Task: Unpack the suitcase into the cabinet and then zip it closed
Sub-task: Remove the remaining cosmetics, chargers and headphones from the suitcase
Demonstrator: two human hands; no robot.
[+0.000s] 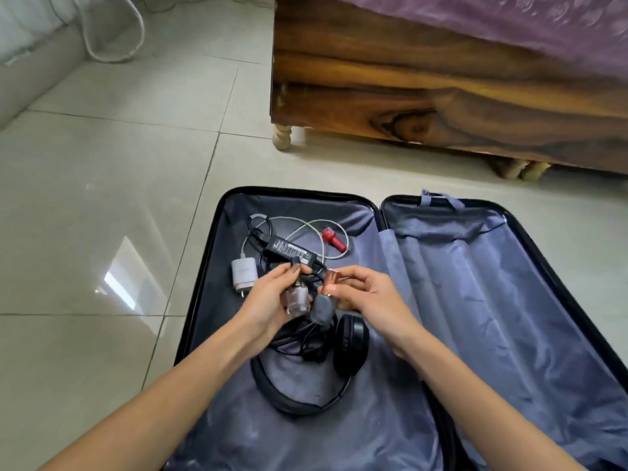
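Observation:
The black suitcase (217, 232) lies open on the floor, its grey lining showing in both halves. In its left half are a black power adapter (292, 253), a white charger (243, 275) with its cable, a red small bottle (334, 239) and black headphones (350, 345). My left hand (272, 302) grips a small clear bottle (299, 302) above the left half. My right hand (367, 294) pinches a copper-coloured cap (331, 278) and holds a small grey bottle (324, 309) beside it.
A wooden bed frame (424, 96) with turned legs and a purple cover stands just behind the suitcase. Pale floor tiles (102, 215) stretch to the left. A white cable (112, 45) hangs at the far left by the wall.

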